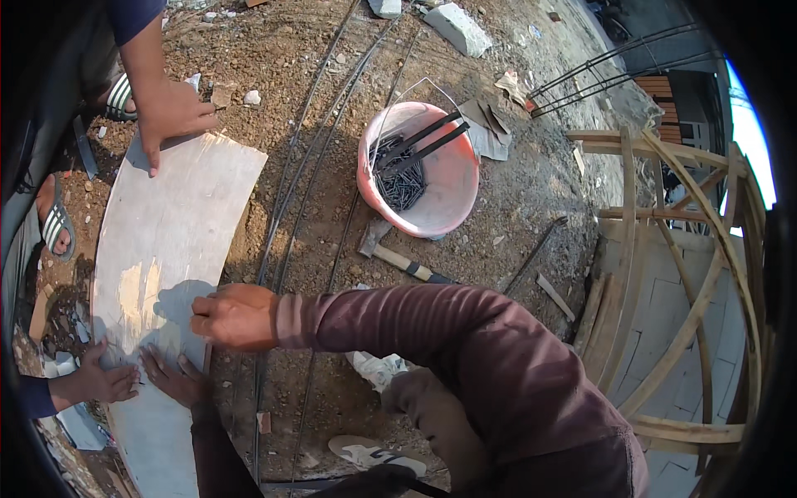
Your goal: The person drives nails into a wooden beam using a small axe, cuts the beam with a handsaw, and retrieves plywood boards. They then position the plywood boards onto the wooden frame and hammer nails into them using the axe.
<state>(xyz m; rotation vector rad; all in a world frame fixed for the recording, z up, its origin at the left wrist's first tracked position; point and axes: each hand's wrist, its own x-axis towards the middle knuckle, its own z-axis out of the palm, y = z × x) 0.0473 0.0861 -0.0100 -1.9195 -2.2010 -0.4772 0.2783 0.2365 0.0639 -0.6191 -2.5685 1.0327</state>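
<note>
A pale, worn plywood panel (187,195) slants along the left side, its surface splintered in the middle. My left hand (174,378) lies on it with the fingers stretched out. Above the panel's right edge, my right hand (237,318) is closed in a fist; what it holds, if anything, is hidden. Another person's hand (170,120) presses on the far end of the panel. That person's other hand (108,378) rests on the panel just left of my left hand.
A red-and-white bucket (461,187) holds many nails (403,184) and two dark bars. Beside it lies a hammer (407,261) on the dirt. Long steel rods (290,191) cross the ground. Wooden framing (689,307) stands at right; the co-worker's sandalled foot (56,228) is at left.
</note>
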